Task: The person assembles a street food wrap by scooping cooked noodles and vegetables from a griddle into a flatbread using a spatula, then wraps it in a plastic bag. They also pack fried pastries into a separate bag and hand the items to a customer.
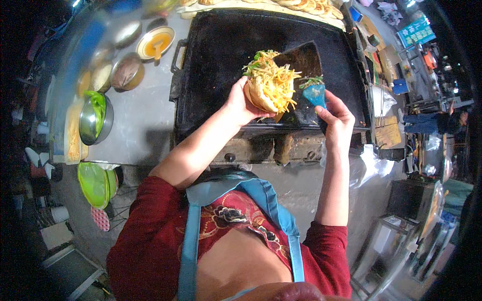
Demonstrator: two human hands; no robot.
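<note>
My left hand [240, 105] is wrapped round a split flatbread [262, 96] over the near part of the black griddle [221, 55]. Yellow shreds of filling [275, 83] with some green bits bulge out of the bread's open side. In my right hand [337, 116] is a scraper [315, 95] gripped by its blue handle. Its wide dark blade [305, 57] reaches away over the griddle, just right of the bread. A few green and pale shreds cling where blade and handle meet.
Left of the griddle, a metal counter [145, 100] carries a sauce bowl [156, 42] with a brush or spoon, a bowl of green leaves [95, 118] and several other bowls. Flatbreads [311, 7] line the far edge. Green trays [94, 185] hang at lower left; plastic bags [374, 163] lie right.
</note>
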